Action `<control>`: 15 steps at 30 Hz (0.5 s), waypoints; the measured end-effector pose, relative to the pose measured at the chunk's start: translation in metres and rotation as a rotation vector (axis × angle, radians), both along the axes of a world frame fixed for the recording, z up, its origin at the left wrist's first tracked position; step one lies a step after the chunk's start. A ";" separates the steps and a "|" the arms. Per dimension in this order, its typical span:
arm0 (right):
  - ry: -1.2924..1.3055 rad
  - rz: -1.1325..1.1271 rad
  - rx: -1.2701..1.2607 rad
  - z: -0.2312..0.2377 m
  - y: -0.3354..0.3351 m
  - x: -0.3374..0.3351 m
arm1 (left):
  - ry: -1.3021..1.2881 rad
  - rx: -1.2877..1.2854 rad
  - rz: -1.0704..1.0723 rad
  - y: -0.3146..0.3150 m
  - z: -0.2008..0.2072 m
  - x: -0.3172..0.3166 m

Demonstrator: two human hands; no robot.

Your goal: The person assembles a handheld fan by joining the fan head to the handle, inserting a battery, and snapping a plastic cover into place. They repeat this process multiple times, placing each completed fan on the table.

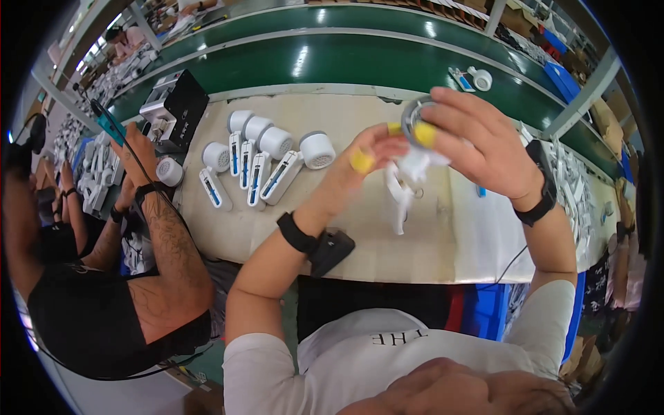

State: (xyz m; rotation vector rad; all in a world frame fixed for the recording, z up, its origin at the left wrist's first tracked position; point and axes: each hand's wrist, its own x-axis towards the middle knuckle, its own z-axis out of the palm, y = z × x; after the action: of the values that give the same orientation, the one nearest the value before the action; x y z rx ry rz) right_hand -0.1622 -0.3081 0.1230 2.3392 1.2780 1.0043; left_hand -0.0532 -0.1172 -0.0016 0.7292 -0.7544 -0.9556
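Above the middle of the table, my right hand (482, 142) is closed around a grey-rimmed round head (413, 119), its fingers curled over the top. A white part with a handle-like piece (399, 200) hangs below it, blurred; whether they are joined I cannot tell. My left hand (373, 152) is at the left side of the round head, thumb and forefinger apart and smeared by motion. Whether it grips anything is unclear. Yellow covers wrap some fingertips of both hands. Several white handheld devices with round perforated heads (318, 150) lie to the left.
A black and silver bench machine (174, 111) stands at the back left. Beside me on the left, a co-worker's hand (138, 155) is near a teal tool (109, 124). Beyond the table runs a green conveyor (332, 59), carrying another white device (478, 79). White parts (574, 194) are piled at right.
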 end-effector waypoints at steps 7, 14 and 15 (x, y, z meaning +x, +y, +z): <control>0.350 -0.416 0.801 -0.040 0.004 -0.034 | -0.388 -0.057 0.624 -0.039 -0.001 -0.054; 0.168 -0.324 0.542 -0.065 -0.040 -0.044 | 0.049 0.085 0.091 -0.031 0.003 -0.047; 0.148 -0.322 0.531 -0.067 -0.039 -0.044 | 0.132 0.054 0.040 -0.033 -0.003 -0.047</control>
State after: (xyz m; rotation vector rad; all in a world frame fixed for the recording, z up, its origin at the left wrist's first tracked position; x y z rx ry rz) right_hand -0.2066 -0.3470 0.0565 2.9389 0.6898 1.1846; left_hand -0.0998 -0.1503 -0.0049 0.7184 -0.5985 -0.9806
